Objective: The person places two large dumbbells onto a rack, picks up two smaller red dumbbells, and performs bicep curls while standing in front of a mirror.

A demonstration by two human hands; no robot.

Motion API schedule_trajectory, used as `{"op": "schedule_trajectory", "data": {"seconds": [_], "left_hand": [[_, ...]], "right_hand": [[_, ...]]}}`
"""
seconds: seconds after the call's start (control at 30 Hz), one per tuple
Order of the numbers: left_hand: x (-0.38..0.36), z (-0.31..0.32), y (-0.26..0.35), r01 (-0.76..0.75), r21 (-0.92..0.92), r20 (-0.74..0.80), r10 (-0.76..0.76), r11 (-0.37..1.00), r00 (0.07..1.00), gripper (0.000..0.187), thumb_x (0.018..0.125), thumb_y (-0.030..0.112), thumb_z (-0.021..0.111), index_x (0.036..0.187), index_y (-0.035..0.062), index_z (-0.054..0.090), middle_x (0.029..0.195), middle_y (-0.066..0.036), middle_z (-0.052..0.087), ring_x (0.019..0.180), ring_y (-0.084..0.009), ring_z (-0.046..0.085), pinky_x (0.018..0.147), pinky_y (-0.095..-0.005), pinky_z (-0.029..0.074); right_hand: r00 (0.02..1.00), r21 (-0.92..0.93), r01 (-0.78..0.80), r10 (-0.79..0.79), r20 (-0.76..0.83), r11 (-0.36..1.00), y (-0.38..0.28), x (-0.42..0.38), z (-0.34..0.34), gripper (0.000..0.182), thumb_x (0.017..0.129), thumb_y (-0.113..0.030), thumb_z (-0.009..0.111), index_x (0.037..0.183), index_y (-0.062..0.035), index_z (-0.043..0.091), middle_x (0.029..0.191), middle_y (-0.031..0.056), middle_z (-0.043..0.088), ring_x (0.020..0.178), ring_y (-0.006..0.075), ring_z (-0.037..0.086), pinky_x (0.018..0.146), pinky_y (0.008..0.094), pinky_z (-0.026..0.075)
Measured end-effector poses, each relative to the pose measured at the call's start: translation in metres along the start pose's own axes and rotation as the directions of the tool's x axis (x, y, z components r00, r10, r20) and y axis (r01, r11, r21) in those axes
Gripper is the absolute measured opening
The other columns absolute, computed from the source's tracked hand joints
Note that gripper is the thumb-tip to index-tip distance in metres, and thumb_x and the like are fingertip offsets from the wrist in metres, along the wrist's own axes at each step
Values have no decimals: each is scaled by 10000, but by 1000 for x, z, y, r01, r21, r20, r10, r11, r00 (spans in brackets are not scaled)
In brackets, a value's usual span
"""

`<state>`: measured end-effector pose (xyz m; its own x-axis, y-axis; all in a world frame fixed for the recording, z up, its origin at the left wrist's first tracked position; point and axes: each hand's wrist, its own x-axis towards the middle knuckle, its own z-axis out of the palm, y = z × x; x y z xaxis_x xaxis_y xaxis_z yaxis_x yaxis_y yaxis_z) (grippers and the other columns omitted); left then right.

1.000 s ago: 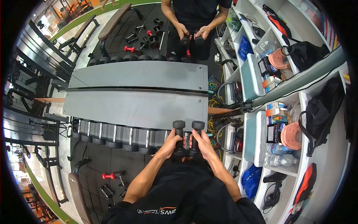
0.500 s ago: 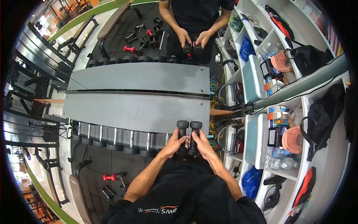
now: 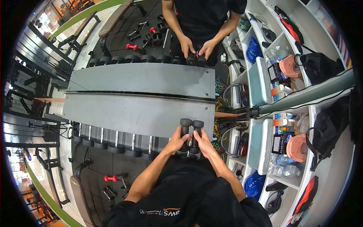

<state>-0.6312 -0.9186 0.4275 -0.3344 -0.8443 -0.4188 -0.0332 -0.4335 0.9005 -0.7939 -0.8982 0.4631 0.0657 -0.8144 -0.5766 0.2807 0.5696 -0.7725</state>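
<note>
Dumbbells [image 3: 185, 128] closer together, lengthwise toward gray shelf [image 3: 136, 111]

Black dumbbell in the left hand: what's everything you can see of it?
The matte black, rubbery-looking dumbbell has a thick rounded head at each end and a slimmer middle. The left hand grips that middle, partly hiding it. Its length runs roughly up the picture, beside a matching black dumbbell in the right hand; whether they touch is unclear.
</note>
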Motion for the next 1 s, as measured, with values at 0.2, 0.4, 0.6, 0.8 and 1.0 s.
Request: {"op": "schedule_trajectory", "data": {"seconds": [0.2,0.4,0.6,0.8,1.0], "left_hand": [[30,-4,-12,11,81,-60,-6,997,998,517,946,45,593,1376,-69,328,1099,-152,581,933,-185,627,806,-319,537],[61,-4,-13,42,194,-129,-17,980,992,511,914,84,642,1344,-47,399,1018,-152,622,900,-207,643,753,-342,529],[83,-2,-1,103,280,-165,-58,954,985,548,881,144,681,1331,-41,428,1049,-215,648,937,-263,659,802,-382,523],[105,-1,-19,163,376,-219,-83,912,972,650,847,200,715,1370,-38,411,1139,-262,641,1059,-353,642,899,-403,500],[120,2,-25,203,440,-264,-90,875,960,668,824,214,737,1356,-39,423,1124,-286,641,1061,-389,639,896,-427,503]], "right_hand": [[1000,-36,23,-24,-20,999,16,39,-12,291,1006,-235,548,1206,-34,483,974,69,594,849,144,610,723,313,526],[998,-13,8,-8,-55,1000,20,72,-16,271,1007,-212,546,1200,-31,490,955,55,587,812,139,578,718,306,499],[996,-47,33,-36,-83,998,32,105,-26,290,995,-212,561,1201,-24,483,975,76,592,798,160,594,663,337,517],[986,-141,-28,4,-166,990,30,119,-27,313,989,-193,575,1215,9,500,988,79,620,793,147,601,708,300,503],[974,-239,-88,34,-223,967,19,125,-26,541,971,-203,599,1395,53,382,1068,118,636,826,169,616,748,310,504]]}}
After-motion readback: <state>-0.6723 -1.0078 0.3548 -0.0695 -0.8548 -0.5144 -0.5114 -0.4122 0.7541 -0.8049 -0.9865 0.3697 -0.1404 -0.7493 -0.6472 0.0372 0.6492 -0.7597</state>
